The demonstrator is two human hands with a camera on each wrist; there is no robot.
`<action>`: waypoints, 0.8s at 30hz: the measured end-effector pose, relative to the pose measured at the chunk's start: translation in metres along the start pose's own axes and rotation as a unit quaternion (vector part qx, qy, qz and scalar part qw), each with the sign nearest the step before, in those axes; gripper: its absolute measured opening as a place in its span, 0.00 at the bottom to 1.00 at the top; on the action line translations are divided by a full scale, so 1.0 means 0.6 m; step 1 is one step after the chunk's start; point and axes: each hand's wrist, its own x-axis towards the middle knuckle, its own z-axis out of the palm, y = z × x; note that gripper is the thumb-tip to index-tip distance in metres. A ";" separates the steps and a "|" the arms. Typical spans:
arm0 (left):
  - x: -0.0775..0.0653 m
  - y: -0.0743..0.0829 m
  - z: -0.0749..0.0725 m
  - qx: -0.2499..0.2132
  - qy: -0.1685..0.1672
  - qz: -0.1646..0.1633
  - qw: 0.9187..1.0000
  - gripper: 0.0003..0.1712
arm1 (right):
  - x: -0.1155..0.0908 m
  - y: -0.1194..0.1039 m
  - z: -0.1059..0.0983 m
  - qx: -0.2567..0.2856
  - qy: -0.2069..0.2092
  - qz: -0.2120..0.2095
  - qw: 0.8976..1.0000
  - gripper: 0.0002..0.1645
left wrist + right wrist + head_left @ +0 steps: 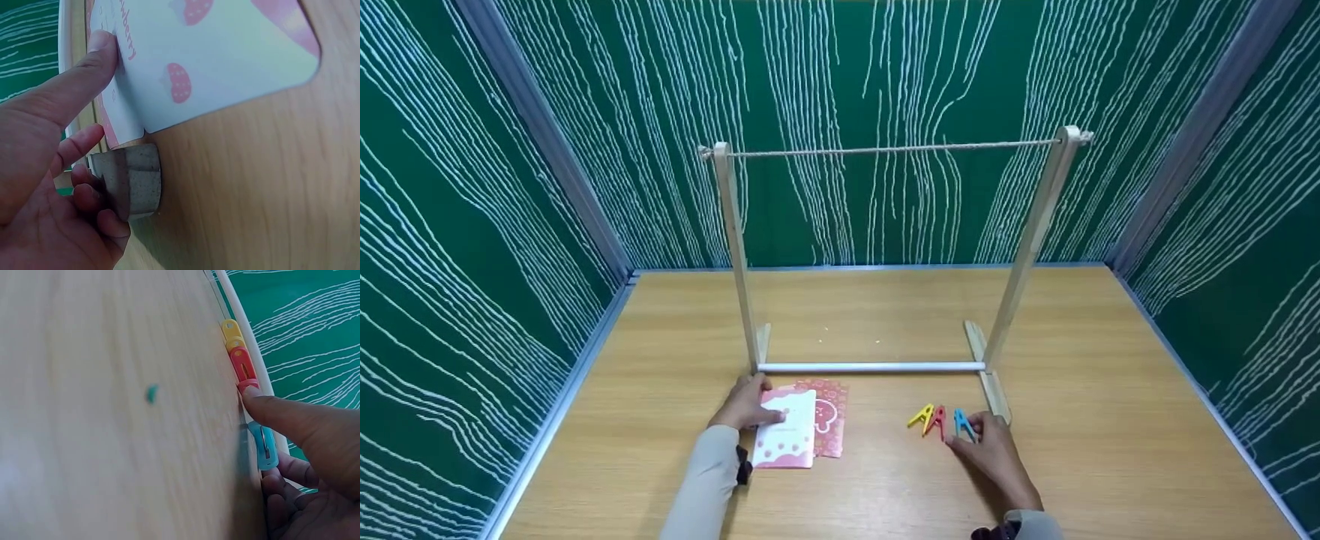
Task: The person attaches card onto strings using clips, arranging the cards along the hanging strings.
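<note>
From the head view, my left hand sits lower left of centre, thumb laid across a white-and-pink strawberry card whose small printing I can't read at this size. It overlaps a red patterned card with a white outlined shape. My right hand is at lower right, half open around the blue clothespin; a red clothespin and a yellow clothespin lie just left of it. The wooden stand fills the middle, rope across its top and white rod below, its right foot close behind my right hand.

In the left wrist view, red lettering at upper left reads "awberry", its start cut off. The stand's left foot is in the way at lower left, my bent fingers against it; whether I pinch the card I can't tell.

In the right wrist view, at right, my thumb meets the red clothespin's near end, apart from the blue one, while my fingers bend beside the blue one's lower end
</note>
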 end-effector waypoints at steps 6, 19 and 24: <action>0.000 0.002 0.001 -0.012 -0.004 -0.008 1.000 0.31 | 0.003 -0.001 -0.003 -0.002 -0.016 0.031 0.999 0.29; 0.000 0.002 0.005 0.017 0.010 0.017 1.000 0.29 | -0.002 0.005 0.003 -0.007 0.015 -0.014 1.000 0.25; 0.001 0.002 0.008 0.020 0.015 0.009 1.000 0.28 | -0.001 0.003 0.002 -0.006 0.007 -0.011 1.000 0.25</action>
